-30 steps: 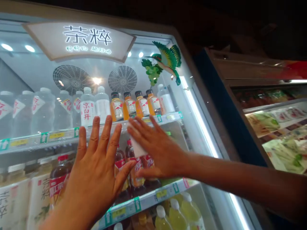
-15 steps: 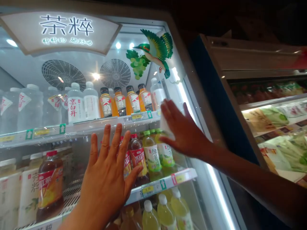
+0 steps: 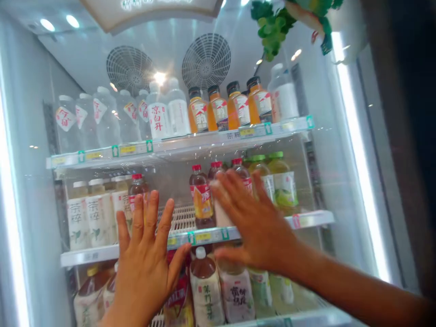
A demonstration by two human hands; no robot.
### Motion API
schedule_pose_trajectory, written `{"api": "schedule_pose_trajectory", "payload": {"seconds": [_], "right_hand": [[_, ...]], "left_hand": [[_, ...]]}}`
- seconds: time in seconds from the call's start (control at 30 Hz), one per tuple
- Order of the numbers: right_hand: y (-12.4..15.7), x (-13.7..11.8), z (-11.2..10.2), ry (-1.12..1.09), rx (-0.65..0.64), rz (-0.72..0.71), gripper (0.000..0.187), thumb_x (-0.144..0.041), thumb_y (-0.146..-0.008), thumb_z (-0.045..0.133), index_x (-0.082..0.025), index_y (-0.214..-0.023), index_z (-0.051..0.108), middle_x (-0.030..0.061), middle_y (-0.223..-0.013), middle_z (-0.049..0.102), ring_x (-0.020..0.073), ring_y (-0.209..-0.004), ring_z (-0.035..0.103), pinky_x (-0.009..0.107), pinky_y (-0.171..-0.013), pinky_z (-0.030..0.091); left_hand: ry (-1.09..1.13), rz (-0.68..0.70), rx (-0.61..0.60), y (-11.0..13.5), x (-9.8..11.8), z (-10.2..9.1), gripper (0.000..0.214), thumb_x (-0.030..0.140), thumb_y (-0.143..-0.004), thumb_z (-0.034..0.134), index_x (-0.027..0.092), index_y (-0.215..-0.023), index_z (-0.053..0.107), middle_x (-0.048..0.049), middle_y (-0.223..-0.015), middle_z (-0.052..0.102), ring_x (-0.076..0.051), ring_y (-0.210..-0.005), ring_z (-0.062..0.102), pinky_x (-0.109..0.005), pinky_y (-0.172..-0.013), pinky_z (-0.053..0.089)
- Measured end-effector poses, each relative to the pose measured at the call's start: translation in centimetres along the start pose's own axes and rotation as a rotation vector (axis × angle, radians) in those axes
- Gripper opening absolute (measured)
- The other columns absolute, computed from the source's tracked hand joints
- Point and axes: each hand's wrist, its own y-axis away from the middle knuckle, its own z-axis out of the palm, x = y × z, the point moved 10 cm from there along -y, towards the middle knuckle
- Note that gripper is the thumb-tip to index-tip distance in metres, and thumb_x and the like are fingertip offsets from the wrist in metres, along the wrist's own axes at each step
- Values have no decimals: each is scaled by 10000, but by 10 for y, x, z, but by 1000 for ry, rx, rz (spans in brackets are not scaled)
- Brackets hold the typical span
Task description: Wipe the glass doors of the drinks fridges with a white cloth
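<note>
My left hand (image 3: 145, 263) lies flat with fingers spread against the glass door (image 3: 340, 181) of a lit drinks fridge, low and left of centre. My right hand (image 3: 254, 222) presses a white cloth (image 3: 220, 213) flat against the same glass, in front of the middle shelf (image 3: 306, 220); only a strip of the cloth shows under the fingers. Behind the glass stand red-capped tea bottles (image 3: 201, 200) and green-capped bottles (image 3: 282, 181).
The top shelf (image 3: 170, 145) holds clear water bottles and orange juice bottles (image 3: 235, 106). White cartons (image 3: 88, 213) stand at middle left. Two round fans (image 3: 206, 61) sit at the back. A bird sticker (image 3: 289, 18) is on the glass. A dark door frame (image 3: 402, 136) runs down the right.
My right hand with the cloth slid from the upper right of the glass down and left to the middle shelf. The view swung left and lower. My left hand stayed flat on the glass.
</note>
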Motion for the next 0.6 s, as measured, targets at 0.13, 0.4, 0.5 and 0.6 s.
{"api": "schedule_pose_trajectory", "payload": {"seconds": [0.13, 0.4, 0.5, 0.6], "right_hand": [[-7, -77, 27, -72, -59, -42, 1085, -842, -904, 381, -106, -1659, 124, 170, -1651, 382, 328, -1554, 325, 605, -1308, 139], [-33, -163, 67, -42, -98, 0, 1045, -801, -944, 356, -73, -1651, 105, 158, -1676, 311, 282, -1604, 198, 537, -1324, -18], [-48, -171, 70, 25, -35, 159, 1017, -752, -968, 387, -75, -1654, 63, 195, -1700, 203, 336, -1608, 153, 624, -1296, -20], [-60, -200, 83, -22, -51, 118, 1017, -750, -970, 385, -62, -1650, 71, 179, -1706, 195, 316, -1615, 129, 596, -1308, -10]], "left_hand": [[29, -114, -64, 41, -45, -6, 864, 414, -988, 534, 267, -1659, 10, -73, -1754, -2, -302, -1623, -59, -632, -1304, -7], [98, -125, -31, 101, -112, -13, 797, 460, -1014, 466, 210, -1658, 69, -85, -1749, -40, -297, -1619, -91, -610, -1299, -60], [86, -131, -35, 120, -134, -13, 770, 464, -1023, 445, 207, -1656, 91, -73, -1749, -42, -279, -1619, -99, -585, -1303, -66], [54, -137, -57, 134, -151, -13, 767, 485, -1022, 438, 226, -1656, 92, -55, -1749, -51, -266, -1619, -95, -585, -1304, -55]]}}
